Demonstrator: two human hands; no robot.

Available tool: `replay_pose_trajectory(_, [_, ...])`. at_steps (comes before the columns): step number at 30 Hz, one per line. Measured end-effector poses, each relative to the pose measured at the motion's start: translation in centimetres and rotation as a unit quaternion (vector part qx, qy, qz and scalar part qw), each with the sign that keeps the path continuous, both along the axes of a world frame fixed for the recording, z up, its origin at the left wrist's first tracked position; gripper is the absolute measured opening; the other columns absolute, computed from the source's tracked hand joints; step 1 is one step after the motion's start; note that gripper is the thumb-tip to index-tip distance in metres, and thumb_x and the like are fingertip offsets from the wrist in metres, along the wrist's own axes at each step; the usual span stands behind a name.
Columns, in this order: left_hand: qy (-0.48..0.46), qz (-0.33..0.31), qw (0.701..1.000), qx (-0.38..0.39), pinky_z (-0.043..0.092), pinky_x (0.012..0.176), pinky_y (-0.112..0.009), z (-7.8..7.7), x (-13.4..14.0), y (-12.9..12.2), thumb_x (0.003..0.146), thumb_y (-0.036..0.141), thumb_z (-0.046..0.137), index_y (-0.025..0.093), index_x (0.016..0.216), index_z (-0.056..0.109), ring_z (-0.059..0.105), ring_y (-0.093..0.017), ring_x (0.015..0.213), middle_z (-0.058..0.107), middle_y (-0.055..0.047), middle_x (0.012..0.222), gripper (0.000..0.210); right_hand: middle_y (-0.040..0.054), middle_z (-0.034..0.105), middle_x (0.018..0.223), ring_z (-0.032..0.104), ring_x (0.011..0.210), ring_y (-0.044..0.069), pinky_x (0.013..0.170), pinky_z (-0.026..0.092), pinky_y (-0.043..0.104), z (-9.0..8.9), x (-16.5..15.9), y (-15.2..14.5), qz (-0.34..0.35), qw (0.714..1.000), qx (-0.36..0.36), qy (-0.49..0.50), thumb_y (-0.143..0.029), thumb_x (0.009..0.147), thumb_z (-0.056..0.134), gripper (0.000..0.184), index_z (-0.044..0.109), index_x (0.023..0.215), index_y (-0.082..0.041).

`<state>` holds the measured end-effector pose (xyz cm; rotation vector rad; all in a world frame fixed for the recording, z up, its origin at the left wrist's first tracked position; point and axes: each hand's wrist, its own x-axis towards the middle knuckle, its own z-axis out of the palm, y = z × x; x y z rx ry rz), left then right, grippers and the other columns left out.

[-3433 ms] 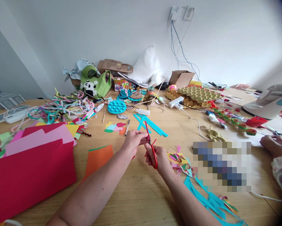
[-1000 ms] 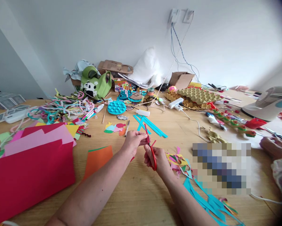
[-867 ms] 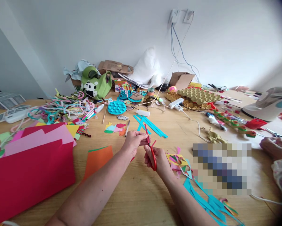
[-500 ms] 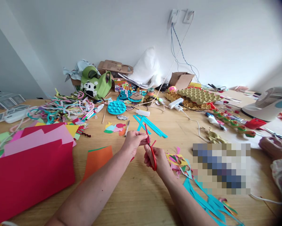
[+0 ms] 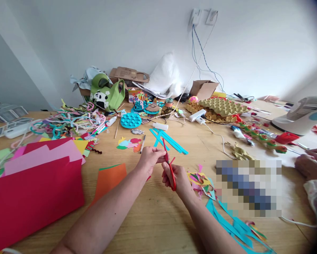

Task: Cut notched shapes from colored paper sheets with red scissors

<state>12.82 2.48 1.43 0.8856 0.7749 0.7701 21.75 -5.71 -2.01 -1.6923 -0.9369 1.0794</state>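
Observation:
My right hand grips red-handled scissors, their blades pointing up and away from me. My left hand pinches a narrow red paper strip at the blades. How far the blades are parted cannot be made out. A small red end sticks out below my left hand. Beyond my hands lie blue paper strips and a pen. An orange paper sheet lies left of my hands, and paper scraps are to their right.
Large red sheets cover the left side of the table. Behind them is a heap of pipe cleaners. Egg cartons, a fan and a white cable are on the right. Another person's hand is at the right edge.
The other person's hand at the right edge has shifted slightly right. My hands, the scissors and the red strip stay almost in the same place.

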Motion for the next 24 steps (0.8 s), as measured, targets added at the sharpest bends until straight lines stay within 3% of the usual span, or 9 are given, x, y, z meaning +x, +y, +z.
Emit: replay_pose_trajectory(24, [-0.005, 0.013, 1.000, 0.015, 0.052, 0.061, -0.028, -0.36, -0.01, 0.36, 0.068, 0.010, 0.063, 0.009, 0.065, 0.060, 0.064, -0.015, 0.053, 0.067, -0.008, 0.058, 0.004, 0.0004, 0.055, 0.042, 0.050, 0.034, 0.008, 0.033, 0.034, 0.016, 0.82, -0.35, -0.20, 0.001, 1.000, -0.008, -0.001, -0.062, 0.072, 0.054, 0.049, 0.052, 0.055, -0.016])
